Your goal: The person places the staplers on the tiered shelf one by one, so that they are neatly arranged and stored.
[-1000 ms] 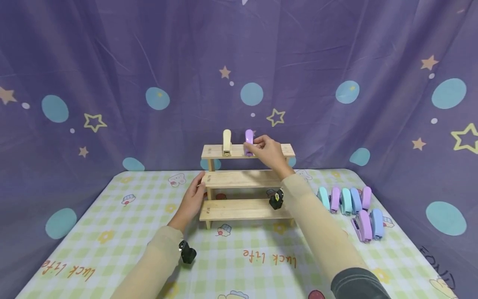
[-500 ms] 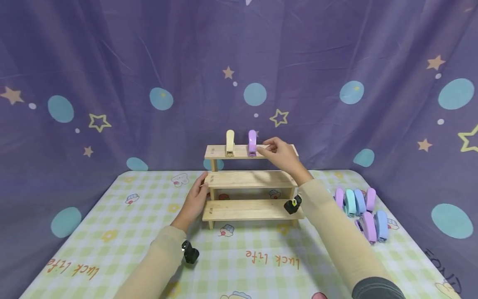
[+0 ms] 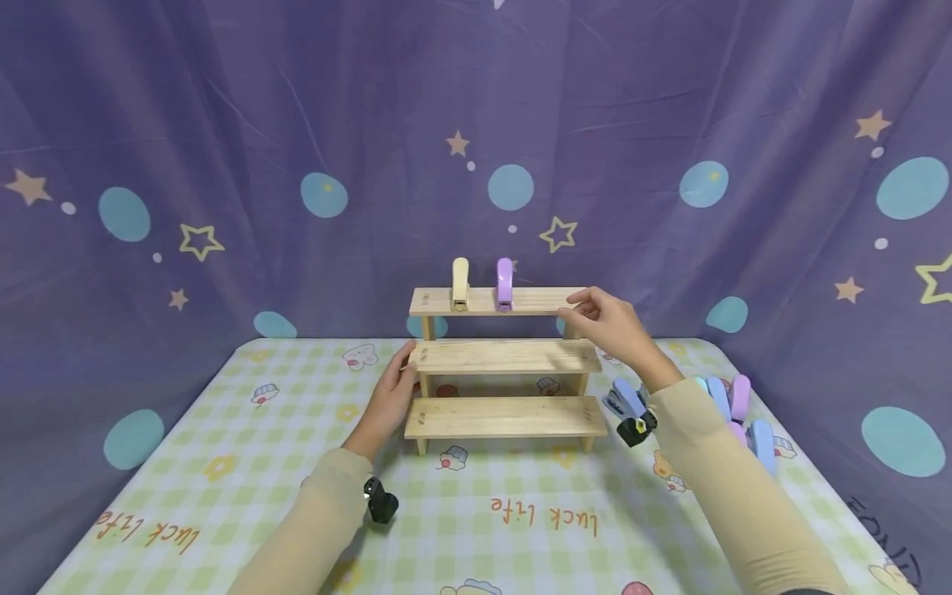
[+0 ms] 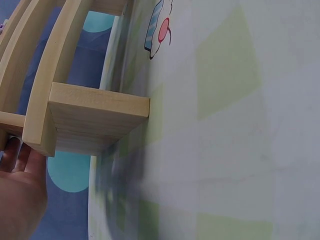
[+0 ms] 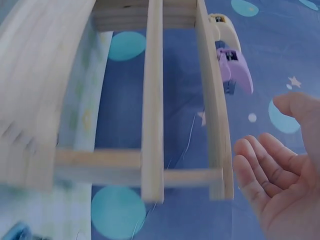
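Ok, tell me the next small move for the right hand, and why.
Probably lower the right hand to the staplers on the table and take one. It is empty beside the shelf's top tier, which holds only a yellow stapler and a purple stapler. The left hand steadies the shelf.

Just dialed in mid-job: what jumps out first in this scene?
A three-tier wooden shelf stands mid-table against a purple starry curtain, with a cream stapler and a purple stapler standing side by side on its top tier. The left hand rests against the shelf's left end, while the right hand hangs empty by the top tier's right end. A cluster of pastel staplers lies on the checked tablecloth to the right.
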Demonstrator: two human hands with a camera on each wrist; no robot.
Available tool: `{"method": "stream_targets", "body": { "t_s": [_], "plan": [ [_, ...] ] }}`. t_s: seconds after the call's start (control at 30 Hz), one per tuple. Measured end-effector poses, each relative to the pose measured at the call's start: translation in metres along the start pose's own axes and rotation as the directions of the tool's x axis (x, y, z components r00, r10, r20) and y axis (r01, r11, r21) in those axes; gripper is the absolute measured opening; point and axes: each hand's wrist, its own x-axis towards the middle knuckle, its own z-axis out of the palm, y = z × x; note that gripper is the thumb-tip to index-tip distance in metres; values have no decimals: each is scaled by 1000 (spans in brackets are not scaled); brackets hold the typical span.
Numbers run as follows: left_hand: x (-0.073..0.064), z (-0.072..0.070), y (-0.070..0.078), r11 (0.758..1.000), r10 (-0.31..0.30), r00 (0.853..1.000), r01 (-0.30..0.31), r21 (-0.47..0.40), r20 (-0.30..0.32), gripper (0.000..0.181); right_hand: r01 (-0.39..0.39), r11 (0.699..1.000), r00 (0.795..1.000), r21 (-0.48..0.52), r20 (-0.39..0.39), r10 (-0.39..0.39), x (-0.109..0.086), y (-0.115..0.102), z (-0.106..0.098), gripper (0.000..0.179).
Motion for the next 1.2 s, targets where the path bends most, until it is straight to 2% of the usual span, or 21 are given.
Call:
{"method": "stream_targets", "body": {
  "t_s": [0.07,0.27,0.37,0.47,0.67,0.77,0.9,1.07,1.2],
  "plan": [
    [-1,0,5,1000,-14,1000,14,-12,3,52,-7,1000,1000,-13,2,7,-6,6,-4,49],
    [-16,1,36,999,-37,999,38,-22,20,51,-14,999,1000,-43,11,14,-22,21,-12,49],
    [-17,1,39,999,-41,999,41,-18,19,51,-17,998,1000,-58,6,18,-29,27,-15,47],
    [-14,1,35,999,-39,999,39,-35,17,51,-27,997,1000,-75,9,27,-35,33,-17,44],
    [-1,0,8,999,-24,1000,24,-43,1,52,-53,994,998,-100,28,56,-46,50,-20,46],
    [1,1,1,1000,-5,1000,4,-28,-8,51,-44,993,999,-110,23,46,-52,62,-18,42],
    [1,1,-3,1000,12,1000,-13,-18,-14,50,-53,990,998,-129,21,56,-60,77,-14,36],
    [1,1,-5,1000,7,1000,-7,-8,-17,50,-120,983,989,-142,72,131,-70,90,-11,41],
    [1,1,-5,1000,7,1000,-7,-13,-19,50,-145,977,982,-154,97,161,-77,100,-7,42]
  ]
}}
